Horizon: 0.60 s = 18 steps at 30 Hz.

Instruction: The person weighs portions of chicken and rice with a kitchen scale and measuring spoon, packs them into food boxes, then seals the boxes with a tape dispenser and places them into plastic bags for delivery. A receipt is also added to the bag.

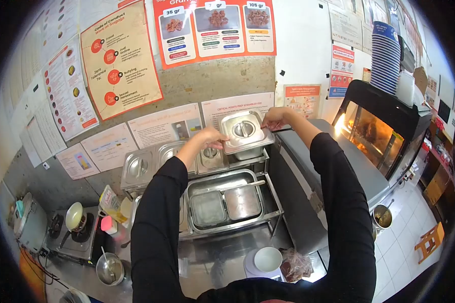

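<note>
A lidded stainless-steel food pan (243,130) sits at the right end of the raised back rack, tilted toward me. My left hand (211,137) is closed with its fingertips at the pan's left edge. On the opposite side, the fingers of my right hand (276,117) pinch the right rim. The lid has a round recess with a bar handle. Just left of it, partly behind my left hand, is another lidded pan (212,160). Below the rack, a larger steel tray (222,180) holds two shallow rectangular containers.
A stove (93,235) with a small pan stands at left, near a metal bowl (109,269). A white bowl (268,259) rests on a scale in front, beside a plastic bag (297,265). At right are a lit display warmer (371,134) and stacked cups (384,63).
</note>
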Each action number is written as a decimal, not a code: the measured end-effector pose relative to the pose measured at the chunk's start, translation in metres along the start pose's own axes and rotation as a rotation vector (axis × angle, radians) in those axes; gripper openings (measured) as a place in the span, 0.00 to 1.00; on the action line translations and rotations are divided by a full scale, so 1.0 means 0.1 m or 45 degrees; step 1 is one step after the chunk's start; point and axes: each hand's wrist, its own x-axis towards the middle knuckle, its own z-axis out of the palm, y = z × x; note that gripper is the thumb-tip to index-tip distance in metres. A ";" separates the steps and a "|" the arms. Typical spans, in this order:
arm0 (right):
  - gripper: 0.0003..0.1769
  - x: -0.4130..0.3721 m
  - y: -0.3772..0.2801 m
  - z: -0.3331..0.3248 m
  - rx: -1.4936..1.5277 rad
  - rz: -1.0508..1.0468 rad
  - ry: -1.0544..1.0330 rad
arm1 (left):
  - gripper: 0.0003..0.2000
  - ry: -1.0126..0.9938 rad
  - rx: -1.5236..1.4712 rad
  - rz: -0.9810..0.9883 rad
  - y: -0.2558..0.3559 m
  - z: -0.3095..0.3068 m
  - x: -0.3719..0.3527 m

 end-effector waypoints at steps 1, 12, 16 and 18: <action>0.08 0.09 0.03 0.02 0.010 0.000 -0.008 | 0.13 0.001 -0.001 -0.011 -0.03 -0.03 0.05; 0.12 0.48 0.29 0.32 -0.136 0.131 -0.065 | 0.16 0.005 0.193 -0.138 -0.37 0.04 0.23; 0.13 0.53 0.37 0.39 -0.118 0.106 -0.086 | 0.13 0.001 0.299 -0.194 -0.32 0.06 0.22; 0.14 0.54 0.38 0.40 -0.116 0.081 -0.087 | 0.14 -0.029 0.345 -0.192 -0.31 0.06 0.25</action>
